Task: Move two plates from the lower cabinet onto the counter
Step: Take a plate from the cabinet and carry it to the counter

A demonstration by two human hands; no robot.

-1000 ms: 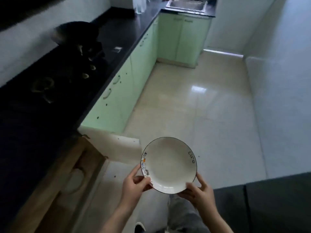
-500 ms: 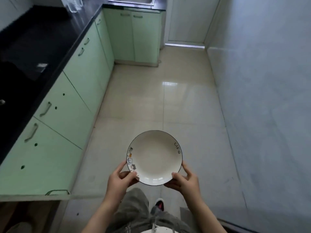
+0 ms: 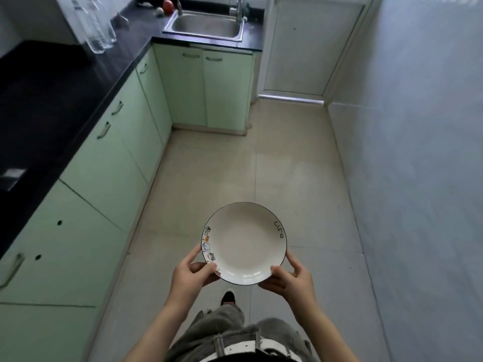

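Observation:
A white plate [image 3: 244,244] with a thin dark rim, small cartoon pictures on its left edge and lettering on its right, is held level over the floor in front of me. My left hand [image 3: 192,274] grips its lower left rim, thumb on top. My right hand [image 3: 290,279] grips the lower right rim the same way. The black counter [image 3: 44,105] runs along the left, well apart from the plate. The light green lower cabinets [image 3: 104,173] under it show only shut doors.
A steel sink [image 3: 206,26] sits in the far counter, with clear bottles [image 3: 98,27] to its left and a red fruit [image 3: 168,6] behind. A white door [image 3: 311,48] is at the far end, a pale wall on the right. Beige floor tiles stretch ahead.
The view has swung from the open cabinet and stove area toward the far sink. The plate stays in both hands, carried along; the open cabinet door is out of view now.

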